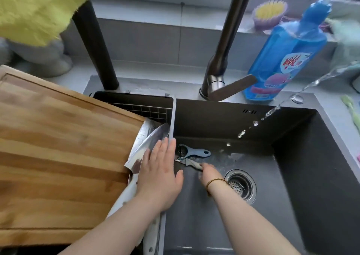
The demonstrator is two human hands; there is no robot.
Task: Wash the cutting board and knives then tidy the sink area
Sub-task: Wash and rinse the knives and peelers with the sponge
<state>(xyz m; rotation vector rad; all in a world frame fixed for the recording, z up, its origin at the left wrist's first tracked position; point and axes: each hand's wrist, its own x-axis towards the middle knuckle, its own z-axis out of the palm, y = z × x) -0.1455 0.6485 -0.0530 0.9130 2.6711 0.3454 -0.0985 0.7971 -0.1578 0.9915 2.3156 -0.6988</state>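
Observation:
A large wooden cutting board [58,147] lies over the left part of the sink. A big steel cleaver [148,139] leans beside the board's right edge, and my left hand [158,173] presses flat on its blade with straight fingers. Down in the dark basin, my right hand [209,173] grips the handle of a small knife [188,162] whose blade points left. A blue peeler [196,152] lies just behind that knife on the basin floor.
The dark sink basin [292,176] has a drain strainer [240,184] at its middle. A black faucet [224,59] stands behind, a blue detergent bottle [282,59] to its right. Water drops [272,110] fly across. A yellow cloth [37,9] hangs upper left, near a drain rack [146,108].

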